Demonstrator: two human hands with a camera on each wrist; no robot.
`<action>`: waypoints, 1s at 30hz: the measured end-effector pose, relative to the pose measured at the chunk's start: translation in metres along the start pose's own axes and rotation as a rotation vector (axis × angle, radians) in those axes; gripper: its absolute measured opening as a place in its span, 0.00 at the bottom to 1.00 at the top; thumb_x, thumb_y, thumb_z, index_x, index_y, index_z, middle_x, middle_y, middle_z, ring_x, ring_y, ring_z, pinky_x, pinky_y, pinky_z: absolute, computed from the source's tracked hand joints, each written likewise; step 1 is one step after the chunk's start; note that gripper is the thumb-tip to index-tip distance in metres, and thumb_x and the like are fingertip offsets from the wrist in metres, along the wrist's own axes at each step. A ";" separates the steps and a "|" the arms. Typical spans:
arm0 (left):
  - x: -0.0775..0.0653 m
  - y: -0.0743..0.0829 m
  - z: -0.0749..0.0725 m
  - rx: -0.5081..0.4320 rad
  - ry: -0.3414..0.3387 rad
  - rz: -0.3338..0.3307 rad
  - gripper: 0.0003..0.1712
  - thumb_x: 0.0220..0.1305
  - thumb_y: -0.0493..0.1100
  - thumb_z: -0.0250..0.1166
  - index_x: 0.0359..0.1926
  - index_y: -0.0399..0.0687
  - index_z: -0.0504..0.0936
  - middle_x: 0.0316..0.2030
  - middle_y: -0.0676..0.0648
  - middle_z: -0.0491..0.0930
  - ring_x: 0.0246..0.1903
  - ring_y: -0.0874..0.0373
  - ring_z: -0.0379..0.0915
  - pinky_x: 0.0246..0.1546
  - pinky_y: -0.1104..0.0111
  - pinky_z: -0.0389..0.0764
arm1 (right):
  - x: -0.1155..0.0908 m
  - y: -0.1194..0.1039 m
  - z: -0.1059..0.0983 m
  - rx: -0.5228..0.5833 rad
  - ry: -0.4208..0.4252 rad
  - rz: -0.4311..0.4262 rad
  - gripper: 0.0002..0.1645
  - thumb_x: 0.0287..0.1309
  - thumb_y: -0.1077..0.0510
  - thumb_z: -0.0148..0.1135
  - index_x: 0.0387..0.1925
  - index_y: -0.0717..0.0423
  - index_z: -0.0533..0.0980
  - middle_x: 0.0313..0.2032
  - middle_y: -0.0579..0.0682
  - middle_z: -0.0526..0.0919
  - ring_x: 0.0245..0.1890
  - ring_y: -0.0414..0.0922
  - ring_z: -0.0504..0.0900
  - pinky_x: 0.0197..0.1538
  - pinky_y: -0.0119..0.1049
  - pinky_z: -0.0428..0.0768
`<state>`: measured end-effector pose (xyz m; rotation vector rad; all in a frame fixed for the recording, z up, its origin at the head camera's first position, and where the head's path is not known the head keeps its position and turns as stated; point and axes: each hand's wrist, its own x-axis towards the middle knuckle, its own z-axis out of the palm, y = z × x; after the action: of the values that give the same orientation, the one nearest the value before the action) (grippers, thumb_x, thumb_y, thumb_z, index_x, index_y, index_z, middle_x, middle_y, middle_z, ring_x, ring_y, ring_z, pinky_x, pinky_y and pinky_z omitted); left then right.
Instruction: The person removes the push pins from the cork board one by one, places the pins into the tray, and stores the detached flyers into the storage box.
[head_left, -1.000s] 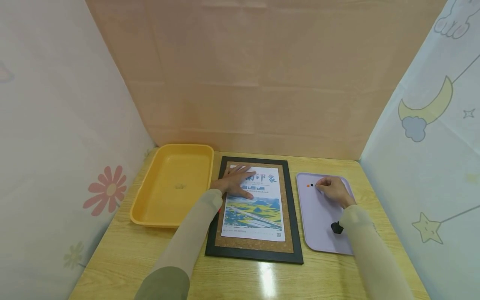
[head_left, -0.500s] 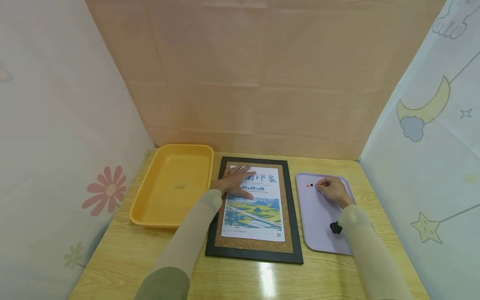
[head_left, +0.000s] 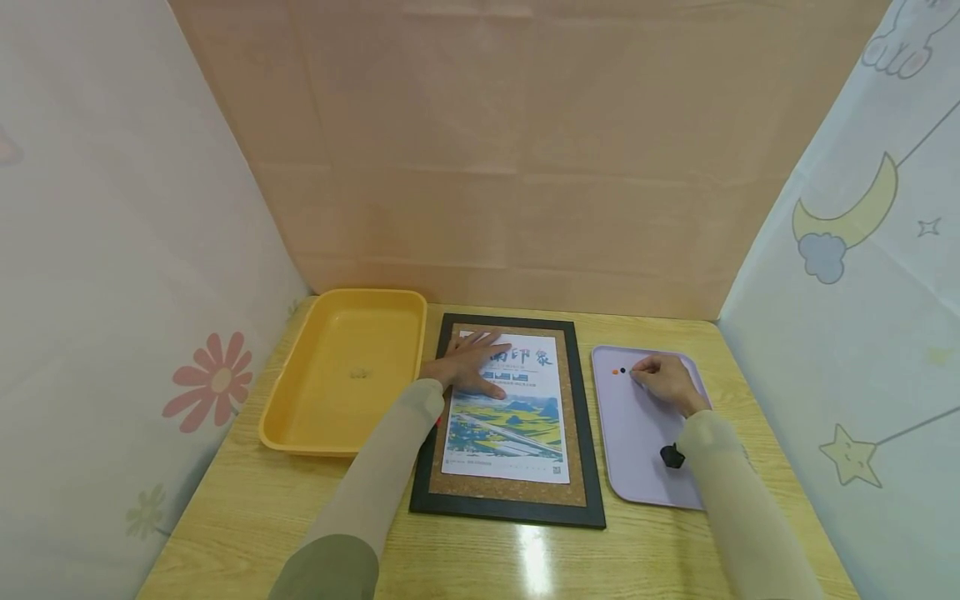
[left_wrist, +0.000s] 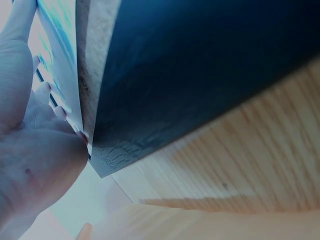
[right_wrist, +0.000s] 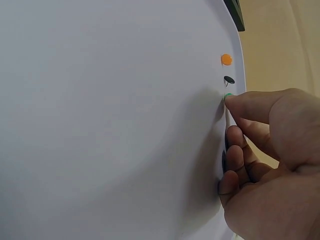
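My left hand (head_left: 471, 367) rests with spread, straight fingers on the upper left of a printed poster (head_left: 510, 433). The poster lies on a cork board (head_left: 577, 467) with a black frame (head_left: 510, 508). Over the far end of a lilac tray (head_left: 630, 450), my right hand (head_left: 666, 382) pinches a green thumbtack (right_wrist: 228, 94) between thumb and forefinger; most of it is hidden by the fingertips. Right beside it on the tray lie a black thumbtack (right_wrist: 229, 79) and an orange thumbtack (right_wrist: 226, 59), in a row.
A yellow plastic tray (head_left: 352, 367) stands left of the board. The small black object (head_left: 672, 456) by the right sleeve is the wrist camera's likely place in view. Beige and patterned white sheets (head_left: 840, 333) wall in the wooden table (head_left: 442, 567).
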<state>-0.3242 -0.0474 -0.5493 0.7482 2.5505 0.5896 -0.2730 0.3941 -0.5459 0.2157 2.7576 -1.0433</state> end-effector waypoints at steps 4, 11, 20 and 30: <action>0.000 -0.001 0.001 0.024 0.011 0.004 0.67 0.62 0.75 0.80 0.92 0.67 0.55 0.95 0.53 0.36 0.95 0.45 0.24 0.91 0.33 0.26 | -0.002 0.000 0.000 0.008 -0.003 -0.012 0.15 0.78 0.57 0.67 0.54 0.66 0.85 0.46 0.58 0.89 0.41 0.46 0.79 0.42 0.32 0.78; -0.003 0.003 -0.001 0.034 0.008 0.011 0.66 0.63 0.73 0.80 0.92 0.64 0.56 0.95 0.52 0.37 0.95 0.45 0.25 0.91 0.34 0.26 | -0.004 0.001 0.001 -0.012 0.002 -0.041 0.16 0.76 0.59 0.69 0.56 0.67 0.84 0.46 0.60 0.87 0.41 0.45 0.80 0.43 0.33 0.78; -0.003 0.003 -0.001 0.042 0.020 0.016 0.66 0.64 0.71 0.79 0.93 0.63 0.54 0.95 0.50 0.37 0.95 0.42 0.26 0.92 0.35 0.26 | -0.008 0.003 0.000 -0.036 0.001 -0.084 0.24 0.75 0.57 0.72 0.62 0.69 0.80 0.54 0.67 0.86 0.50 0.53 0.84 0.46 0.30 0.79; 0.006 -0.007 0.004 0.038 0.012 0.003 0.69 0.60 0.75 0.80 0.93 0.69 0.54 0.95 0.54 0.36 0.95 0.45 0.25 0.92 0.36 0.24 | -0.018 0.009 -0.013 -0.002 -0.044 -0.129 0.28 0.82 0.53 0.67 0.70 0.70 0.76 0.64 0.72 0.85 0.66 0.66 0.85 0.54 0.27 0.79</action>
<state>-0.3299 -0.0478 -0.5577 0.7639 2.5788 0.5502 -0.2548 0.4079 -0.5384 0.0135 2.7639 -1.0620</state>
